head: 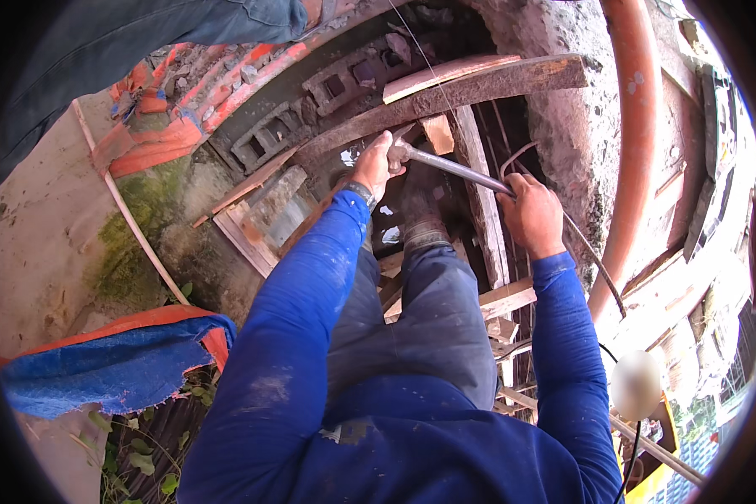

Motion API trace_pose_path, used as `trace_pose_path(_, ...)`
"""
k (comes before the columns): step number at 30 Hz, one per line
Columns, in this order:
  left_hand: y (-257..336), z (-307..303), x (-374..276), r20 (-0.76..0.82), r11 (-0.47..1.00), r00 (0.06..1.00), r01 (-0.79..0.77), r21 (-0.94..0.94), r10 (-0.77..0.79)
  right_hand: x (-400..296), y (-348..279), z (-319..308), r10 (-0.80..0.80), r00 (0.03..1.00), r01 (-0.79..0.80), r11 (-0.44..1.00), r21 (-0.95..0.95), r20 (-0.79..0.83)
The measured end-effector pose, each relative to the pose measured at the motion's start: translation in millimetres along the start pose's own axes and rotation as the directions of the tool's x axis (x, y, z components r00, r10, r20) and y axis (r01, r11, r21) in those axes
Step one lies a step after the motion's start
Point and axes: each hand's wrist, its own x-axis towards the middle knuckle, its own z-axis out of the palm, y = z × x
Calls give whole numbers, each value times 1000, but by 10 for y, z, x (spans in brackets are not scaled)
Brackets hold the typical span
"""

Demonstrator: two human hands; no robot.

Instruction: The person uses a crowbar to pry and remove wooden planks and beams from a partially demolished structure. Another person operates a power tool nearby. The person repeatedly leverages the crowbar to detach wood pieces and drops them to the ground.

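Note:
A claw hammer with a metal shaft (457, 169) lies across both my hands above a muddy trench. My left hand (375, 162) is closed around its head, and a pointed claw sticks out beyond the fingers. On the dark end of the handle, my right hand (532, 211) is closed. Just beyond the hammer head, a short wood block (438, 133) sits under a long curved plank (441, 94). An upright wooden board (486, 214) passes behind the hammer shaft. A thin string (425, 60) runs down over the planks.
Hollow concrete blocks (334, 88) line the trench's far side. A thick orange pipe (636, 126) rises at the right beside rough concrete. Reinforcing bar (595, 258) sticks out near my right hand. Another person's trouser leg (132, 44) is at upper left. A blue and orange tarpaulin (113, 359) lies lower left.

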Motion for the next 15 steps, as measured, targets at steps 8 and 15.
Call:
trace_pose_path(8,134,-209,-187,78,847,986,-167,504,147,-631,-209,647,76,934,-145,974,176,348)
trace_pose_path(15,654,2,-918,97,616,990,-142,775,107,-712,-547,1884,79,956,-200,882,427,283)
